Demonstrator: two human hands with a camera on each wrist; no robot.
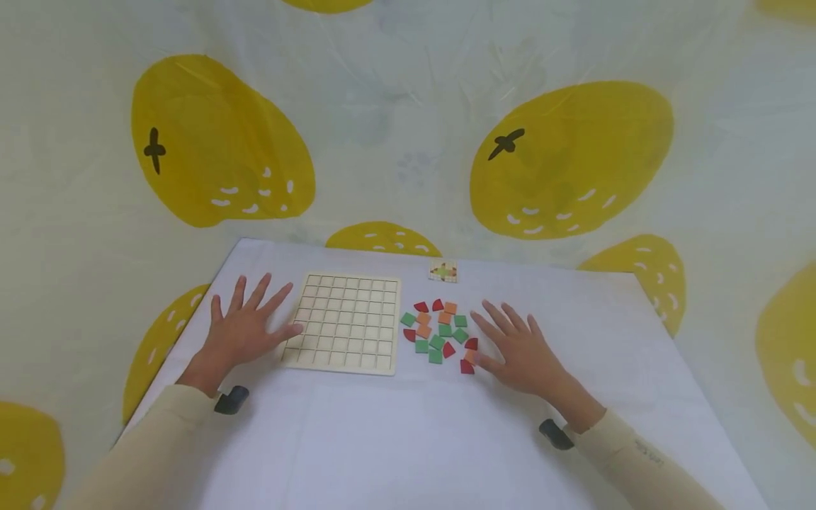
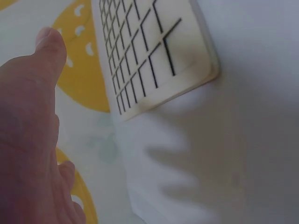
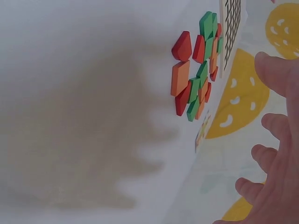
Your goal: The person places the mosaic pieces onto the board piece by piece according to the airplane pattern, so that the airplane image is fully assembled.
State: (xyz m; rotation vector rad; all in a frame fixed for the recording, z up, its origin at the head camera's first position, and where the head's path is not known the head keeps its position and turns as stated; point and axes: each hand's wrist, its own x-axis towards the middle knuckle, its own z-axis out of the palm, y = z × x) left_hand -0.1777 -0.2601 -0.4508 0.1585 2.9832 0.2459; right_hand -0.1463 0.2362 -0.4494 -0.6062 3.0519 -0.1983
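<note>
My left hand (image 1: 245, 327) is spread with straight fingers beside the left edge of a pale wooden grid board (image 1: 344, 322), its thumb overlapping the board in the head view. The left wrist view shows a gap between that hand and the board's corner, with finger shadows on the cloth. My right hand (image 1: 523, 353) is likewise spread, holding nothing, just right of a loose group of flat pieces. Among them are green squares (image 1: 435, 356), orange squares (image 1: 445, 317) and red quarter-round pieces (image 1: 449, 349). In the right wrist view, this hand's shadow falls near the pieces.
A small card (image 1: 443, 270) with a coloured pattern on a grid lies behind the pieces, near the far table edge. White cloth covers the table (image 1: 382, 439). Behind it hangs a pale curtain (image 1: 395, 106) printed with large yellow fruit shapes.
</note>
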